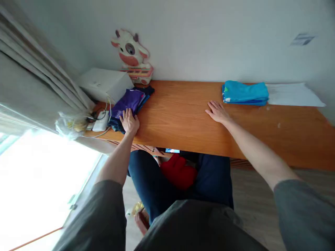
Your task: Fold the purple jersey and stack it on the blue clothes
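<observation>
My left hand rests with spread fingers on the lower edge of a purple folded cloth, which lies on darker folded clothes at the left of the wooden table. My right hand lies flat on the bare wood, fingers apart, holding nothing. Just beyond it, to the right, sits a stack of folded blue cloths. A flat white sheet extends from the right side of that stack.
A white box, a cow figure, a white power strip with cables and a clear plastic bag stand at the left. Below the table edge, a person in red is between my legs, near a lit screen.
</observation>
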Available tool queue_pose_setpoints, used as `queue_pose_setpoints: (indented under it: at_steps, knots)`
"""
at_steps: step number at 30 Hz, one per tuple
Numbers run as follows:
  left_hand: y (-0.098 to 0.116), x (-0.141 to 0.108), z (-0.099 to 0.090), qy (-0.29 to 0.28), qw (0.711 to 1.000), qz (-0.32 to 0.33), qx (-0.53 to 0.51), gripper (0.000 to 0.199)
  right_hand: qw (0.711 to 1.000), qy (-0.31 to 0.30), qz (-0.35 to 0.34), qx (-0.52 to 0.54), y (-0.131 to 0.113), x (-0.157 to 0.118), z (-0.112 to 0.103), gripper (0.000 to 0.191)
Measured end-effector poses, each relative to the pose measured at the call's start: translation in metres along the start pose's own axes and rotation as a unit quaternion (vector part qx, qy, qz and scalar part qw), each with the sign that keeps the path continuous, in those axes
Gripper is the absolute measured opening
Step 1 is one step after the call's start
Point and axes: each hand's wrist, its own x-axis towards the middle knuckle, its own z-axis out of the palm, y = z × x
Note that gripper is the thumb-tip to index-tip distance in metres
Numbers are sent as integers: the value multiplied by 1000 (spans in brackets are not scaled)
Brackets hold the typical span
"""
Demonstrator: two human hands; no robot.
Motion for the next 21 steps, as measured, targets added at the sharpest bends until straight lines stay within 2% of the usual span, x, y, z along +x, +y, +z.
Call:
queue_pose_setpoints:
  at_steps: [4, 8, 21]
  knots:
    - [7, 2, 2, 26, 998, -59, 20, 91, 1000, -3, 8, 5, -2, 0, -4, 91]
    - [12, 4, 1, 10, 996, -87, 13, 81, 1000, -9, 9, 8, -3, 0, -6, 91]
    - [6, 8, 4, 21, 997, -79, 8, 71, 1000, -12, 12, 11, -5, -2, -10, 92]
